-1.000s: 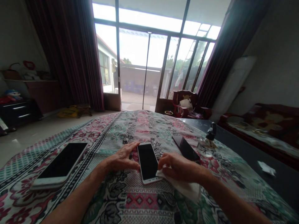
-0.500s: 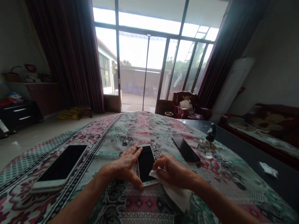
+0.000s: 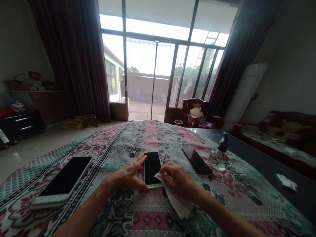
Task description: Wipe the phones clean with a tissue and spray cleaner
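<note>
A white-framed phone [image 3: 151, 165] lies screen up in the middle of the patterned tablecloth [image 3: 158, 138]. My left hand [image 3: 130, 175] rests flat against its left edge, fingers stretched along it and thumb at its near corner. My right hand [image 3: 177, 182] is closed on a white cloth [image 3: 176, 200] and presses the cloth's tip onto the lower right of the screen.
A larger white phone [image 3: 63, 181] lies at the left of the cloth. A dark phone [image 3: 197, 160] lies to the right, beside a glass bottle with a dark top [image 3: 220, 152]. A crumpled white tissue [image 3: 285, 181] sits on the dark table edge at far right.
My right hand with the cloth has shifted left onto the phone's lower screen. My left hand has moved closer to the phone's edge, thumb now at its near corner. The view tilted slightly.
</note>
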The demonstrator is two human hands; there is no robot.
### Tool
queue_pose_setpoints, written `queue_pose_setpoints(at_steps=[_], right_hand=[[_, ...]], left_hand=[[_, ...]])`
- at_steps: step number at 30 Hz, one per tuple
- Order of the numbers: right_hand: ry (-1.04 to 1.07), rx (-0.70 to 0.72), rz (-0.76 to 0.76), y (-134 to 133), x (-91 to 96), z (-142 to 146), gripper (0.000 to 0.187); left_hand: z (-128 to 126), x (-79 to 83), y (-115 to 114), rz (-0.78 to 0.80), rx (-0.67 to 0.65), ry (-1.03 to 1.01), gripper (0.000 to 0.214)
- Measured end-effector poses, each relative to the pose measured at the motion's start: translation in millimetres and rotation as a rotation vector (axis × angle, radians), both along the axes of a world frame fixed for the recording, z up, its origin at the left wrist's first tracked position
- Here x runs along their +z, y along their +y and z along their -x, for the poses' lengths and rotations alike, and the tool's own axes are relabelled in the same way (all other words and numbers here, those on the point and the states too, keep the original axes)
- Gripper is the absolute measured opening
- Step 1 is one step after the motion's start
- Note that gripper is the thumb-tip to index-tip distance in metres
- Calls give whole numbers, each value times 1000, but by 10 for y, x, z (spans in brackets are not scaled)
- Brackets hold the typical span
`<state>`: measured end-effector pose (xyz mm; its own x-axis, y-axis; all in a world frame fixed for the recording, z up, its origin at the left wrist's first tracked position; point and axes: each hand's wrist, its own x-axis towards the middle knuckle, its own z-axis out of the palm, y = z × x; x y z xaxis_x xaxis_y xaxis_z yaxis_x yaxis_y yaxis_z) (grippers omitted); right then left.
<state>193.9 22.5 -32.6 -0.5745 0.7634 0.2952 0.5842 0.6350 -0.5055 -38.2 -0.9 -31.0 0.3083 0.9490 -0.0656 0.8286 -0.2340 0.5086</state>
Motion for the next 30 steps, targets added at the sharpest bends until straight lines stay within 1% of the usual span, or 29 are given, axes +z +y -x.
queue_pose_setpoints(at_steps=[5, 9, 12, 14, 18, 20, 24, 27, 30], right_hand=[[50, -24, -27, 42, -60, 24, 18], [67, -32, -62, 64, -131, 45, 16], [73, -20, -73, 69, -185, 55, 16], [67, -15, -80, 63, -203, 59, 15], [39, -27, -79, 35, -200, 65, 13], [33, -23, -73, 24, -196, 66, 14], [45, 2, -85, 22, -209, 68, 16], [42, 2, -89, 26, -212, 75, 15], [42, 2, -87, 30, -188, 72, 13]], left_hand=[[-26, 3, -10, -32, 27, 6, 105], [-31, -5, -6, -36, 41, 24, 104], [-23, 33, 34, -22, 32, 53, 104], [-18, 83, 83, 14, 0, 80, 108], [-8, 151, 207, 81, -49, 149, 129], [18, 128, 260, 78, -57, 172, 133], [122, -1, 325, 24, -77, 119, 133], [184, -90, 341, -16, -63, 92, 132], [206, -144, 348, -51, -40, 104, 131]])
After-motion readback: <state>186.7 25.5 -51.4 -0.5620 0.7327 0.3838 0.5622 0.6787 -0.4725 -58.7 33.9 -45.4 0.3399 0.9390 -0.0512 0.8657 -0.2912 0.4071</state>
